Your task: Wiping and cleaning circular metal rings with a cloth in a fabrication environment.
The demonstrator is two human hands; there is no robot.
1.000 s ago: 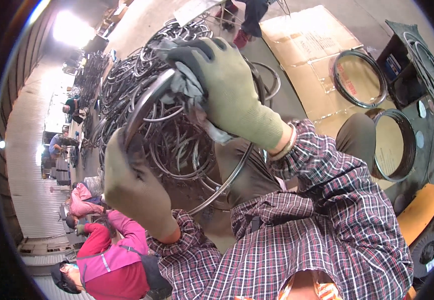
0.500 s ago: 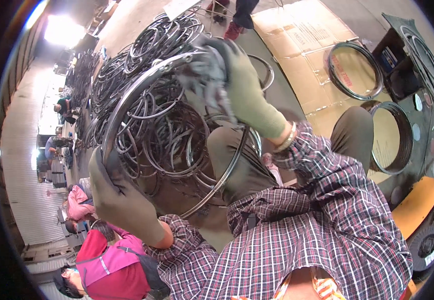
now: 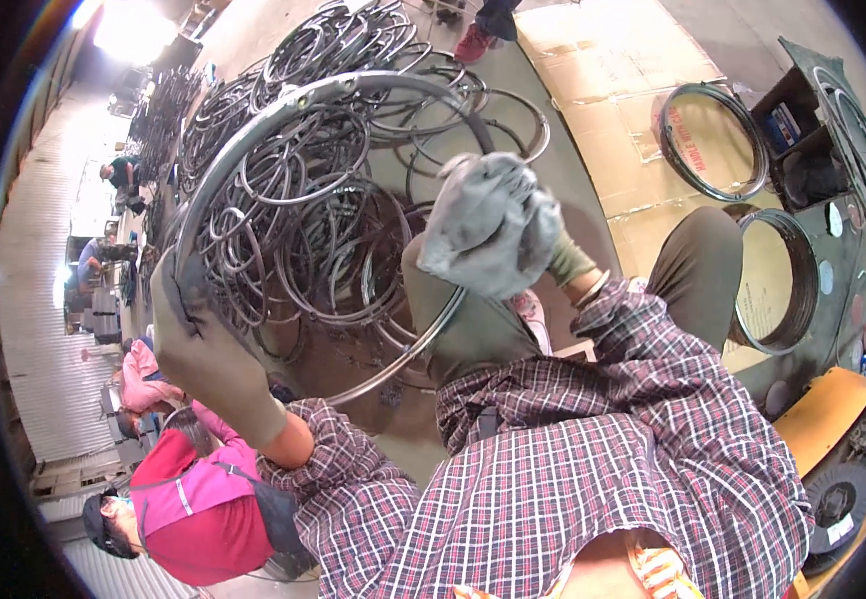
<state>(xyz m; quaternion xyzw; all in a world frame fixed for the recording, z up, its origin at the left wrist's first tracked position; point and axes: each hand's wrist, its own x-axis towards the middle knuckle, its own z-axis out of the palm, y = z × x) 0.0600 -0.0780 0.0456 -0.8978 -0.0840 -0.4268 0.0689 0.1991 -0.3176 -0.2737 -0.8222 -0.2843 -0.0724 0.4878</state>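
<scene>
A large shiny metal ring, like a wheel rim with small holes along it, is held up before me. My left hand, in a drab green glove with a dark palm, is closed round its left side. On the opposite side, my right hand grips a crumpled grey cloth. That cloth is pressed round the ring and covers most of the right glove's fingers. Behind and under the ring lies a big tangled pile of dark and shiny rings.
Flattened cardboard lies at right, bearing a few stacked rings. Beyond stands a black box with rings leaning on it. A thicker ring stack is beside my knee. A yellow wheeled machine stands lower right. A co-worker in pink sits at left.
My right hand has slid the cloth down the ring's right side, from the upper part toward me. The ring and my left hand have shifted slightly left.
</scene>
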